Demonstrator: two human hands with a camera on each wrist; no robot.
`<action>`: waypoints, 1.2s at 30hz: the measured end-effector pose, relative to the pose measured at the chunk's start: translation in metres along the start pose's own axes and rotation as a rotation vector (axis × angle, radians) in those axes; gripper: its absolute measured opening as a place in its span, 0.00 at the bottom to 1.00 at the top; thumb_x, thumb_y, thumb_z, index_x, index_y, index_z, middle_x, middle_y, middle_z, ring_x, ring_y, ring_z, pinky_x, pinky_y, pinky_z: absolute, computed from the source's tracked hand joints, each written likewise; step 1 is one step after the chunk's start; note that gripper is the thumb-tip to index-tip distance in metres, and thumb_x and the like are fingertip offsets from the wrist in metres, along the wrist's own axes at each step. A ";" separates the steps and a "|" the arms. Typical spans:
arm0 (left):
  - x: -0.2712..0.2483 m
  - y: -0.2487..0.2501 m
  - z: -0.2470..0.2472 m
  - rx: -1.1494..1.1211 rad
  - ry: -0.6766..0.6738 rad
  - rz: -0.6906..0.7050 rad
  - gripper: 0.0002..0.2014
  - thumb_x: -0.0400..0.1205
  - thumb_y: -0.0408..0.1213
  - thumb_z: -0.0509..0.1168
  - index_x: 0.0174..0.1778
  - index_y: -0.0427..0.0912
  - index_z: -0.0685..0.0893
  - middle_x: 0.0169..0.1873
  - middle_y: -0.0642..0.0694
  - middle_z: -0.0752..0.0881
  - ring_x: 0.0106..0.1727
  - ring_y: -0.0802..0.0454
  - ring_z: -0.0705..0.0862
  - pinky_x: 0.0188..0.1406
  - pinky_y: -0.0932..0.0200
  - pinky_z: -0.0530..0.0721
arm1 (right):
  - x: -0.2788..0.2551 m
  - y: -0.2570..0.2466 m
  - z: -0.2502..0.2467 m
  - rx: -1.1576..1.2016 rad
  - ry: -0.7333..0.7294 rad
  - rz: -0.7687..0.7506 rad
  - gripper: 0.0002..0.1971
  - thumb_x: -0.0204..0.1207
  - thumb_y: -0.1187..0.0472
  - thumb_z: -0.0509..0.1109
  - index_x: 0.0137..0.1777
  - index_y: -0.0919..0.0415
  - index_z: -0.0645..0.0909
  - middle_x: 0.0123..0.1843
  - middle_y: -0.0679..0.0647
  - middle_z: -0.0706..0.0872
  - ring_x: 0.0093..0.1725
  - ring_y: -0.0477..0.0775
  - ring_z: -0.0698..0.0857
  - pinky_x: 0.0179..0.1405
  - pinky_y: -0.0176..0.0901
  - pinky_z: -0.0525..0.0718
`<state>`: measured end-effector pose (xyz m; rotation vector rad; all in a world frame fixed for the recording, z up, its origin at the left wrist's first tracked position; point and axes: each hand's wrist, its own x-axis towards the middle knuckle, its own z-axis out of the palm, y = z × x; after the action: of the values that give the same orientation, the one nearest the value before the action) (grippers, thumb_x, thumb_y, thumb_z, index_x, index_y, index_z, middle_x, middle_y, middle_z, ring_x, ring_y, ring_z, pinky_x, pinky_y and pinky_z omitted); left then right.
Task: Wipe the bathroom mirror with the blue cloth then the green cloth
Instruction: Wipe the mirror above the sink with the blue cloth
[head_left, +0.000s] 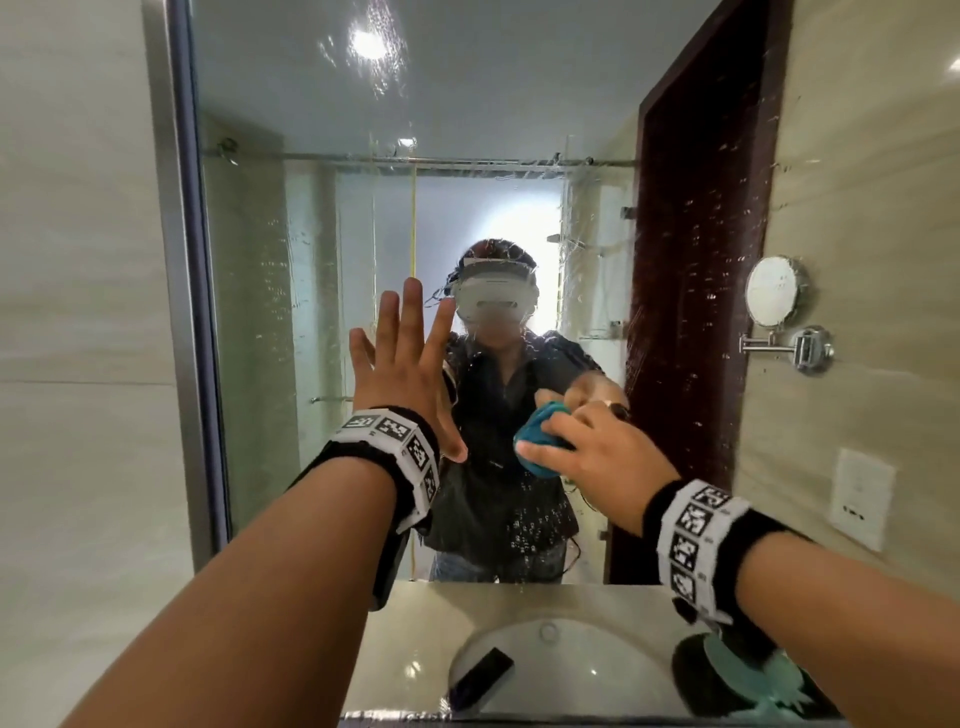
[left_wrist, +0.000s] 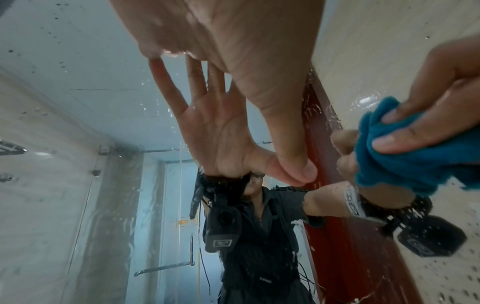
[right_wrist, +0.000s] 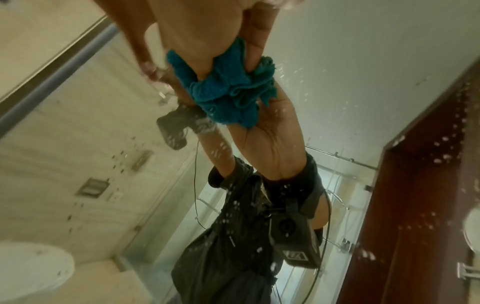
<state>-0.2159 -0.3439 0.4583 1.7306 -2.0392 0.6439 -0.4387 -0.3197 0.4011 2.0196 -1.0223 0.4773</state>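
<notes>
The bathroom mirror fills the head view, speckled with water drops and streaks. My left hand lies flat on the glass with fingers spread and holds nothing; the left wrist view shows its palm meeting its reflection. To its right, my right hand grips a bunched blue cloth and presses it on the mirror at chest height of my reflection. The cloth bulges between the fingers. A pale green cloth shows reflected at the lower right, partly behind my right forearm.
A steel frame borders the mirror on the left. On the right wall are a round shaving mirror on an arm and a white socket plate. The reflected sink holds a dark flat object.
</notes>
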 end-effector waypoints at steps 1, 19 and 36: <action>0.000 0.000 0.001 -0.003 0.006 -0.001 0.77 0.54 0.67 0.77 0.74 0.51 0.17 0.73 0.41 0.16 0.76 0.39 0.20 0.77 0.31 0.36 | -0.002 -0.002 0.005 0.007 0.007 -0.046 0.21 0.61 0.61 0.77 0.56 0.46 0.86 0.48 0.52 0.85 0.45 0.56 0.80 0.41 0.51 0.87; -0.001 -0.003 0.006 -0.025 0.051 0.012 0.78 0.52 0.68 0.77 0.74 0.51 0.18 0.73 0.42 0.17 0.76 0.41 0.20 0.77 0.30 0.38 | -0.013 0.012 -0.001 0.094 0.095 0.179 0.30 0.60 0.63 0.79 0.65 0.53 0.81 0.53 0.58 0.81 0.53 0.59 0.79 0.53 0.51 0.82; 0.000 -0.004 0.009 -0.013 0.051 0.011 0.78 0.52 0.70 0.76 0.74 0.52 0.17 0.72 0.43 0.15 0.75 0.40 0.19 0.77 0.30 0.38 | 0.060 0.012 -0.033 0.272 0.264 0.358 0.26 0.70 0.66 0.74 0.69 0.52 0.78 0.65 0.56 0.77 0.62 0.60 0.74 0.66 0.49 0.74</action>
<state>-0.2123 -0.3500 0.4514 1.6795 -2.0152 0.6705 -0.4120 -0.3269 0.4646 1.9379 -1.2062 1.0944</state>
